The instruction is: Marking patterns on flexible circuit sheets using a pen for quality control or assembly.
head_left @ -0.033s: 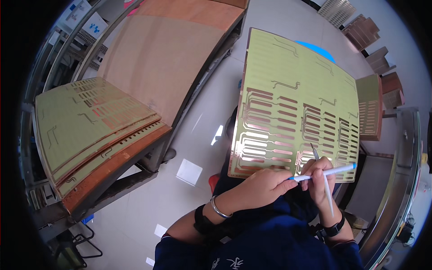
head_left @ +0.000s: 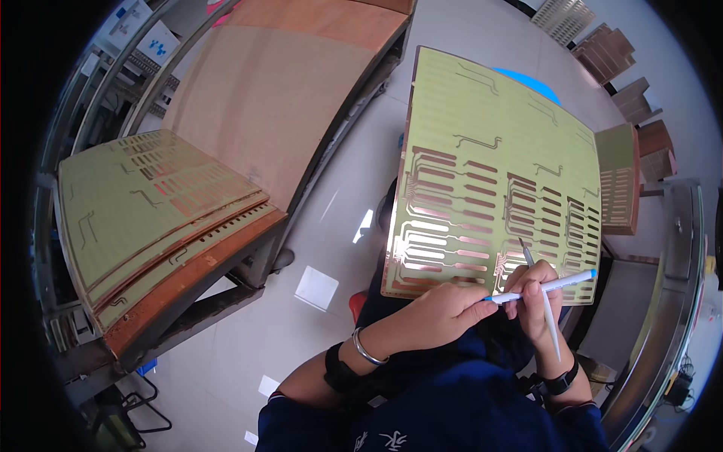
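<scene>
A large yellow-green circuit board panel (head_left: 452, 113) with copper traces leans up in front of me. My right hand (head_left: 533, 300) is closed around a slim white pen-like tool (head_left: 552, 331), whose dark pointed metal end lies over the panel's lower traces. The same fingers also hold a white marker (head_left: 566, 283) with blue ends, crossing that tool. My left hand (head_left: 452, 310) rests at the panel's lower edge, thumb and fingers pinched at the marker's left blue end. What its other fingers do underneath is hidden.
Left of me, similar panels (head_left: 113, 196) are stacked on a bench (head_left: 256, 98) with a brown top. More boards (head_left: 619, 181) stand at the right, beside a metal-framed cabinet (head_left: 670, 301). Something blue (head_left: 531, 83) shows behind the panel. Pale shiny tiles (head_left: 339, 248) cover the floor.
</scene>
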Tool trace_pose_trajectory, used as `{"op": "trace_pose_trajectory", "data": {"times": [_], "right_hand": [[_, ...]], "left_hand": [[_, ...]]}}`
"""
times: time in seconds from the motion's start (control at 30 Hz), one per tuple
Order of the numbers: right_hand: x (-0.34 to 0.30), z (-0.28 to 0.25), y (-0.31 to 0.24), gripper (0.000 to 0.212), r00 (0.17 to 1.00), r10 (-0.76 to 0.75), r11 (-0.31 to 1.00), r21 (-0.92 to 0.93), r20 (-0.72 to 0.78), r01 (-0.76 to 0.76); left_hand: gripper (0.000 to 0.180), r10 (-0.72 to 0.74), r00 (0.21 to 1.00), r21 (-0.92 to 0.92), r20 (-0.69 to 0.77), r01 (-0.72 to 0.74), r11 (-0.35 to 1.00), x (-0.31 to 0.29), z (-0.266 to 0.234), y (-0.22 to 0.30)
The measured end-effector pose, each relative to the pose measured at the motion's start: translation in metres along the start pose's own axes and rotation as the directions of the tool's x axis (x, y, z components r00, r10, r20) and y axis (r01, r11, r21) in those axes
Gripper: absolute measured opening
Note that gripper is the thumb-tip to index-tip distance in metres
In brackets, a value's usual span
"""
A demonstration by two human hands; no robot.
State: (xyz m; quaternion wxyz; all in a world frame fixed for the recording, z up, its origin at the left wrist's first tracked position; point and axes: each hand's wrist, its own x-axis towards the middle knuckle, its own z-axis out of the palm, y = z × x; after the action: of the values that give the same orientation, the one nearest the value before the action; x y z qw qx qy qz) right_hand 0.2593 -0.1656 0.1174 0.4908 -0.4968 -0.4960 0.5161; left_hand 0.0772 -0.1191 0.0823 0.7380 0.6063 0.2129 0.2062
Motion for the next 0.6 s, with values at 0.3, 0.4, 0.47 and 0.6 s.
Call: {"op": "trace_pose_trajectory", "data": {"times": [0.3,0.4,0.47,0.6], "right_hand": [[0.033,-0.048,-0.011,0.03,0.965,-0.17,0.985,-0.01,-0.198,0.171],[0.044,-0.013,0.019,0.017,0.998,-0.041,0.996,-0.077,0.043,0.044],[0.053,0.001,0.042,0.012,0.994,-0.047,0.988,-0.142,0.098,0.06],[0.062,0.019,0.061,0.014,0.994,-0.048,0.975,-0.21,0.102,0.069]], "left_hand": [[0.041,-0.182,0.967,-0.379,0.179,0.239,0.894,-0.045,-0.048,-0.006],[0.045,-0.152,0.975,-0.32,-0.159,0.095,0.943,-0.051,-0.056,-0.011],[0.046,-0.097,0.918,-0.312,-0.383,-0.03,0.95,-0.053,-0.06,-0.013],[0.042,-0.084,0.942,-0.204,-0.324,0.017,0.979,-0.057,-0.062,-0.013]]}}
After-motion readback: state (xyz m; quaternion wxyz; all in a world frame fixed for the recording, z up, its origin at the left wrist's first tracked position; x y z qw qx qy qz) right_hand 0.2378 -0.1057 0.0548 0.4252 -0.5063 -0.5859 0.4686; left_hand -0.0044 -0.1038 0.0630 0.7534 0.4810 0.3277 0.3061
